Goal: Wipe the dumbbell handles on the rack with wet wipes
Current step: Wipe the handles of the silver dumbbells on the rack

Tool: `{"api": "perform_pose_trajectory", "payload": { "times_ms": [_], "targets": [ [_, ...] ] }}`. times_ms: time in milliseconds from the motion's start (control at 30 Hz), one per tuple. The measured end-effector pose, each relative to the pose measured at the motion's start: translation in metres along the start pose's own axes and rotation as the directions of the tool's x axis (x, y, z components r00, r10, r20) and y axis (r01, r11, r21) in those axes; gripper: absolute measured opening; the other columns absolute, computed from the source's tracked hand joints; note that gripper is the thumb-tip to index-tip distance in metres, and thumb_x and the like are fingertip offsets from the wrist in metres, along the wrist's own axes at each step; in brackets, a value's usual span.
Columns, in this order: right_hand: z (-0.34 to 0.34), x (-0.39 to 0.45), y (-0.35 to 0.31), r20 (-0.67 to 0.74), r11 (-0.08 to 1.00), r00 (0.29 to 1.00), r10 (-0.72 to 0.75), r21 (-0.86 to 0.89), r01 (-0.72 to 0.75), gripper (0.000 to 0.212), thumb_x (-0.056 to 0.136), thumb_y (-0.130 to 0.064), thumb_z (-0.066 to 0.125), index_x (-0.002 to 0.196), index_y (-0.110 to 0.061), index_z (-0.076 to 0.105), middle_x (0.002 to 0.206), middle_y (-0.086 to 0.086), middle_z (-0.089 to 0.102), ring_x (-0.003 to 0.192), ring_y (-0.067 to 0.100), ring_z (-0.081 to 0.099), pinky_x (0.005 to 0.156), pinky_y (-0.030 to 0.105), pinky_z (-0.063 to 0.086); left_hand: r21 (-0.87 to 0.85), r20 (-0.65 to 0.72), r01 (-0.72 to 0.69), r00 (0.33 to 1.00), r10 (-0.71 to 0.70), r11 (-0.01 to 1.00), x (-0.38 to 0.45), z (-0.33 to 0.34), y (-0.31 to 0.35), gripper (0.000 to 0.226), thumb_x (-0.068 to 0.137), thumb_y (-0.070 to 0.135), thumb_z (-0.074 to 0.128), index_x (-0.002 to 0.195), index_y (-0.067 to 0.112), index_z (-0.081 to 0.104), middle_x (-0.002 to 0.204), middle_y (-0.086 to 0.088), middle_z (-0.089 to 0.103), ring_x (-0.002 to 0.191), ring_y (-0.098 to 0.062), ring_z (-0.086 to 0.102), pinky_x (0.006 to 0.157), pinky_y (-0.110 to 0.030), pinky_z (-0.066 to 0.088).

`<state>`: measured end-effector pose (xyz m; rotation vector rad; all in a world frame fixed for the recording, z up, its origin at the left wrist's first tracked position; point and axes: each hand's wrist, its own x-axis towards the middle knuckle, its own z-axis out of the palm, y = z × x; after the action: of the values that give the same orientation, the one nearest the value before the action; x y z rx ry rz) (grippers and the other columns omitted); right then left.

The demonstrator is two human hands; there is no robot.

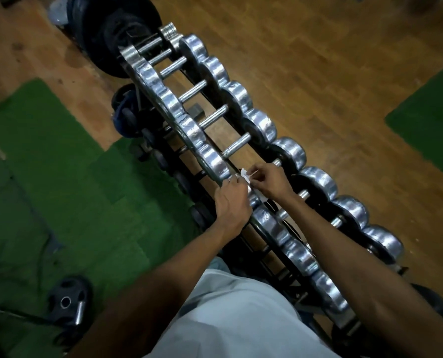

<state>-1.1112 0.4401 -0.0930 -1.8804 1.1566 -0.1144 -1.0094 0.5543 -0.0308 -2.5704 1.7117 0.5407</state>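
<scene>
A long black rack (216, 151) runs diagonally from the top middle to the bottom right and carries several chrome dumbbells (237, 147) with bare steel handles. Over the middle of the row, my left hand (232, 201) and my right hand (269, 180) meet above one dumbbell. Both pinch a small white wet wipe (245, 176) between their fingertips, just above that dumbbell's handle, which the hands hide. The wipe looks crumpled and partly unfolded.
Lower tiers of the rack hold dark dumbbells (161, 158) on the left side. Black weight plates (117, 29) lean at the rack's far end, and a plate (69, 302) lies on the green mat (60, 156). Wooden floor (331, 73) lies to the right.
</scene>
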Motion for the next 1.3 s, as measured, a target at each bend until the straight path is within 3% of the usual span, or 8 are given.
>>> {"api": "perform_pose_trajectory", "payload": {
  "times_ms": [133,267,467,600,700,867,1133,1300],
  "targets": [
    [0.006,0.008,0.006,-0.1,0.955,0.995,-0.017,-0.295,-0.014,0.008,0.084,-0.036,0.08,0.091,-0.034,0.08,0.092,-0.014,0.075,0.101,0.015,0.061,0.095,0.042,0.041,0.016,0.018,-0.002,1.0,0.002,1.0,-0.002,0.003,0.004,0.056,0.084,0.006,0.071,0.136,0.008,0.052,0.133,-0.009,0.057,0.12,-0.028,0.054,0.09,-0.041,0.052],
    [0.005,0.025,0.001,-0.096,0.931,0.995,0.032,-0.36,-0.064,0.008,0.084,-0.044,0.079,0.083,-0.036,0.08,0.082,-0.017,0.066,0.099,0.013,0.044,0.09,0.041,0.026,0.013,0.032,-0.005,0.999,0.005,1.0,-0.001,0.003,0.005,0.057,0.082,0.004,0.07,0.136,0.008,0.052,0.134,-0.009,0.056,0.122,-0.029,0.053,0.091,-0.042,0.05],
    [0.007,0.058,-0.023,0.038,0.883,0.99,0.134,-0.459,-0.102,0.01,0.083,-0.036,0.079,0.079,-0.028,0.081,0.083,-0.009,0.076,0.092,0.017,0.066,0.1,0.043,0.029,0.015,0.055,-0.015,0.998,0.014,1.0,0.0,0.002,0.001,0.056,0.082,0.002,0.068,0.135,0.009,0.053,0.137,-0.008,0.054,0.124,-0.028,0.052,0.091,-0.043,0.05],
    [0.007,0.051,-0.018,0.078,0.892,0.996,0.047,-0.452,-0.007,0.012,0.089,-0.034,0.073,0.087,-0.026,0.082,0.092,-0.005,0.077,0.095,0.021,0.067,0.096,0.043,0.033,0.004,0.043,0.012,0.999,-0.012,1.0,0.001,0.002,0.002,0.052,0.082,0.005,0.074,0.13,0.01,0.057,0.133,-0.008,0.057,0.12,-0.028,0.055,0.088,-0.042,0.051],
    [0.006,0.028,-0.006,0.096,0.947,0.995,-0.004,-0.319,0.034,0.016,0.092,-0.032,0.069,0.099,-0.025,0.083,0.099,-0.001,0.079,0.098,0.022,0.07,0.096,0.044,0.048,0.003,0.05,0.031,0.998,-0.031,1.0,0.0,0.004,0.006,0.06,0.082,0.008,0.076,0.137,0.011,0.053,0.142,-0.009,0.052,0.128,-0.028,0.05,0.096,-0.044,0.049],
    [0.002,-0.016,0.013,-0.005,0.999,0.999,0.051,-0.007,-0.051,0.02,0.089,-0.02,0.08,0.109,-0.022,0.082,0.1,-0.007,0.079,0.088,0.0,0.071,0.079,0.01,0.05,0.007,0.057,0.039,0.998,-0.04,0.999,-0.002,0.007,0.004,0.065,0.081,0.011,0.078,0.14,0.01,0.051,0.151,-0.01,0.047,0.133,-0.029,0.047,0.097,-0.045,0.049],
    [0.021,-0.026,0.012,-0.124,0.92,0.925,0.36,0.21,-0.33,0.014,0.073,-0.004,0.071,0.066,-0.016,0.069,0.061,-0.007,0.067,0.059,0.006,0.063,0.058,0.022,0.048,-0.001,0.059,0.017,0.998,-0.017,1.0,0.0,0.006,0.0,0.058,0.086,0.017,0.076,0.138,0.012,0.051,0.148,-0.008,0.049,0.131,-0.028,0.047,0.097,-0.043,0.046],
    [0.029,-0.018,0.003,0.064,0.615,0.805,0.59,0.61,-0.5,0.017,0.063,0.003,0.053,0.056,-0.012,0.054,0.046,0.004,0.049,0.043,0.021,0.044,0.045,0.029,0.033,-0.009,0.064,0.004,0.998,-0.003,1.0,0.002,0.005,-0.002,0.058,0.085,0.018,0.077,0.137,0.011,0.053,0.146,-0.008,0.05,0.13,-0.028,0.048,0.095,-0.043,0.046]
  ]
}}
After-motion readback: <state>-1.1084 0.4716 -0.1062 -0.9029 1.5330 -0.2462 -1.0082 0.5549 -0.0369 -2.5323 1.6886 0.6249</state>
